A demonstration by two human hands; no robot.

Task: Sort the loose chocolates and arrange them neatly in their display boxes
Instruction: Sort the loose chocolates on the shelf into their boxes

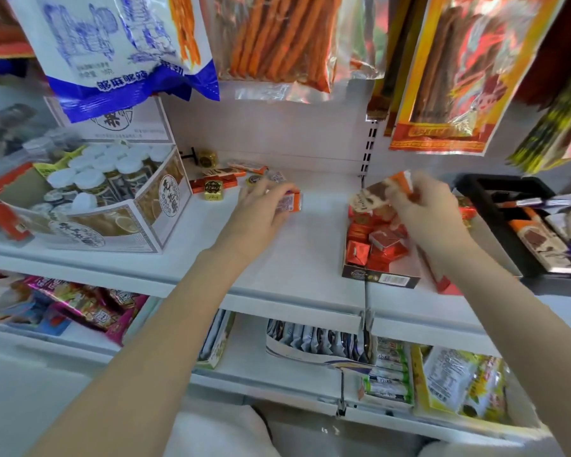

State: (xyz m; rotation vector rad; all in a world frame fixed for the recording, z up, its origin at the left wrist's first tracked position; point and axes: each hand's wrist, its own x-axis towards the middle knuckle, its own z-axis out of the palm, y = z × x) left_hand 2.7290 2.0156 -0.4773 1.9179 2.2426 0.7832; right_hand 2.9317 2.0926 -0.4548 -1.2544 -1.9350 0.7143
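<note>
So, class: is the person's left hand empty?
No: the left hand grips a small orange chocolate bar just above the white shelf.

Left hand grips an orange chocolate; right hand holds a chocolate bar.

On the shelf in front of you, your left hand holds a small chocolate bar just left of the middle. Behind it, near the back wall, lie the loose chocolates. To the left of them stands a display carton with jars. Your right hand holds a wrapped bar above the display box, where many wrapped cubes lie inside. Further right is a tray with long bars in it. Snack bags hang above the shelf.
</note>
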